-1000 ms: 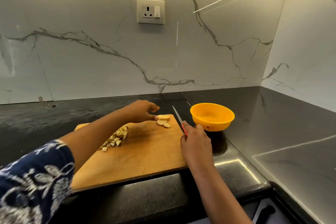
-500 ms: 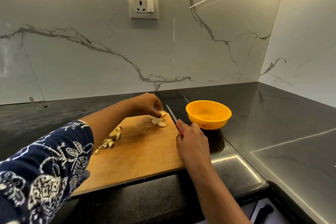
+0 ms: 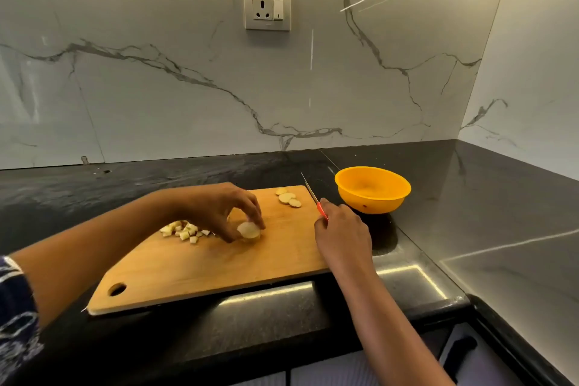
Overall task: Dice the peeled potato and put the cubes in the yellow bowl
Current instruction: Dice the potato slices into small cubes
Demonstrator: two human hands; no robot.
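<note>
While pinching potato piece (image 3: 249,230) in left hand (image 3: 219,210) — knife (image 3: 313,197) gripped in right hand (image 3: 343,235) — could nick fingertips (image 3: 259,222) by cutting too close.

A black polished stone countertop (image 3: 470,197) runs into a corner. Above its back edge rises a white grey-veined marble wall (image 3: 156,103), bearing a cream rectangular plastic socket with switch (image 3: 267,8).
</note>
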